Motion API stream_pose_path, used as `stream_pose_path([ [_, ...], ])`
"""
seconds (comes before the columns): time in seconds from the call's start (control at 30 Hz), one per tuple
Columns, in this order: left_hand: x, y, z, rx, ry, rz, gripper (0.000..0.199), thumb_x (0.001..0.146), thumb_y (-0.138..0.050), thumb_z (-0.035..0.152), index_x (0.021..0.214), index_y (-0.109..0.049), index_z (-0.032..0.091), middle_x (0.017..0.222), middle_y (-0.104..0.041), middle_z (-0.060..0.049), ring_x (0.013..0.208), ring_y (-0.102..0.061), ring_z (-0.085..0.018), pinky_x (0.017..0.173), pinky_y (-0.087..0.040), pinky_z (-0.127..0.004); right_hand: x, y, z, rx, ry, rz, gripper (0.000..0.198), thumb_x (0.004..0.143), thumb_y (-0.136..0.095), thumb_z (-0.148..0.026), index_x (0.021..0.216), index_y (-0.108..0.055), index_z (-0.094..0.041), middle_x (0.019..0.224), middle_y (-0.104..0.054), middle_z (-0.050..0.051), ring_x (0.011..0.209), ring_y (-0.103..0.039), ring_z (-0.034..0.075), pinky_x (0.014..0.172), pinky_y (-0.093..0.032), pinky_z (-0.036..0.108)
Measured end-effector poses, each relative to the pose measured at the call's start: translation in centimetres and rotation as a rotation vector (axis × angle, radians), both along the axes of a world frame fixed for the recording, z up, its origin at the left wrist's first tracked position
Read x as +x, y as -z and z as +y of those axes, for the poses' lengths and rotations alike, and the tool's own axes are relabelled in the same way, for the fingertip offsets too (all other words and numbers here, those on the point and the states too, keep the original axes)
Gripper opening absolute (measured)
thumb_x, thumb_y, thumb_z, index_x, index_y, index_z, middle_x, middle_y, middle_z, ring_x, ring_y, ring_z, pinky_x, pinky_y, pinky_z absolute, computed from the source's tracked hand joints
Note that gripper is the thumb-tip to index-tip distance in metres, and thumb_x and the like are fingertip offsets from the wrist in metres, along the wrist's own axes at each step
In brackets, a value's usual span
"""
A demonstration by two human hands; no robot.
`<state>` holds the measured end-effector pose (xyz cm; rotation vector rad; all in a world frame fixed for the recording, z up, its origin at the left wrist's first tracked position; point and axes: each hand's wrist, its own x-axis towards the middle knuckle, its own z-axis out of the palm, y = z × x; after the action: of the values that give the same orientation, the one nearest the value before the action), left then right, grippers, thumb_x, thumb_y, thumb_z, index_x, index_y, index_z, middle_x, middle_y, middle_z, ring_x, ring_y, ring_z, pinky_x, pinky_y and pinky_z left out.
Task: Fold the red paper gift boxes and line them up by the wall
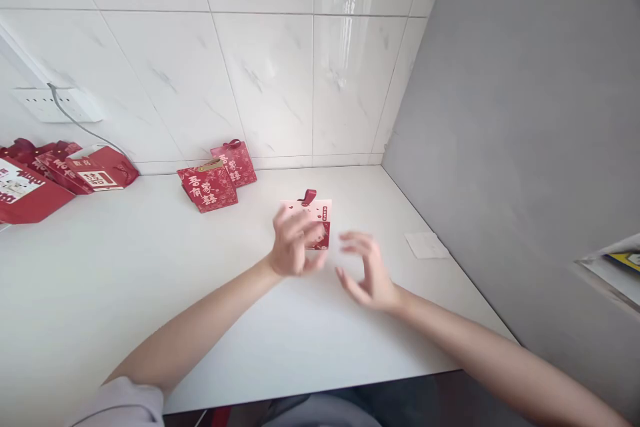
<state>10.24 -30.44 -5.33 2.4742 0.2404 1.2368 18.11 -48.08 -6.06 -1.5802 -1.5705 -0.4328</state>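
Note:
A small pink and red gift box [326, 212] with a dark red ribbon loop [309, 197] on top stands on the white table. My left hand [293, 247] is in front of its left part, fingers apart and slightly blurred. Whether those fingers touch the box cannot be seen. My right hand [369, 273] hovers just right of the box, its fingers curved and spread with nothing between them. Part of the box's front is hidden behind my left hand.
Two red boxes with white characters [207, 188] [243, 163] stand near the tiled wall. Several red gift bags [37, 200] crowd the far left, below a wall socket [57, 105] with a grey cable. A white paper [427, 245] lies by the grey right-hand wall [500, 147].

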Motion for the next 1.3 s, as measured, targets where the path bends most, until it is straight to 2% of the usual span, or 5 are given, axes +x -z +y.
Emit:
stream_pose_path([
  [0.17, 2.5, -2.8, 5.1, 0.118, -0.120, -0.031, 0.044, 0.081, -0.066, 0.046, 0.117, -0.061, 0.023, 0.123, -0.062, -0.011, 0.122, -0.053, -0.030, 0.118, -0.015, -0.054, 2.4, 2.6, 7.0, 0.110, 0.123, 0.801, 0.063, 0.091, -0.058, -0.045, 0.143, -0.029, -0.025, 0.153, -0.033, 0.013, 0.140, -0.036, 0.027, 0.114, -0.032, 0.053],
  [0.37, 2.6, -3.6, 7.3, 0.109, 0.044, 0.089, 0.022, 0.079, -0.071, 0.044, 0.082, -0.070, 0.022, 0.092, -0.070, -0.004, 0.092, -0.060, -0.021, 0.089, -0.042, -0.036, 3.2, 5.8, 9.5, -0.090, -0.208, 1.033, 0.060, 0.083, -0.068, -0.046, 0.130, -0.041, -0.021, 0.131, -0.058, 0.011, 0.119, -0.058, 0.024, 0.101, -0.048, 0.041],
  [0.6, 2.6, -3.1, 7.5, -0.088, 0.138, 0.152, 0.043, 0.087, -0.061, 0.045, 0.053, -0.054, 0.019, 0.057, -0.054, 0.000, 0.061, -0.052, -0.015, 0.061, -0.039, -0.030, 4.4, 6.0, 8.5, -0.243, -0.293, 1.002, 0.051, 0.085, -0.067, -0.046, 0.125, -0.046, -0.023, 0.130, -0.061, 0.008, 0.117, -0.060, 0.023, 0.099, -0.049, 0.039],
  [0.97, 1.2, -4.6, 8.2, -0.349, 0.345, 0.325, 0.028, 0.074, -0.074, 0.042, 0.090, -0.073, 0.018, 0.099, -0.072, -0.005, 0.091, -0.068, -0.019, 0.086, -0.057, -0.032, 4.4, 6.2, 8.3, -0.288, -0.237, 0.904, 0.052, 0.086, -0.064, -0.049, 0.127, -0.046, -0.023, 0.128, -0.062, 0.009, 0.113, -0.061, 0.023, 0.097, -0.050, 0.041],
  [1.3, 1.3, -4.5, 8.3, -0.367, 0.378, 0.317, 0.023, 0.074, -0.073, 0.037, 0.084, -0.075, 0.017, 0.096, -0.071, -0.008, 0.091, -0.068, -0.020, 0.084, -0.060, -0.031, 4.4, 6.0, 8.1, -0.316, -0.198, 0.867, 0.052, 0.086, -0.064, -0.050, 0.127, -0.046, -0.022, 0.125, -0.063, 0.009, 0.110, -0.061, 0.024, 0.095, -0.050, 0.042],
])
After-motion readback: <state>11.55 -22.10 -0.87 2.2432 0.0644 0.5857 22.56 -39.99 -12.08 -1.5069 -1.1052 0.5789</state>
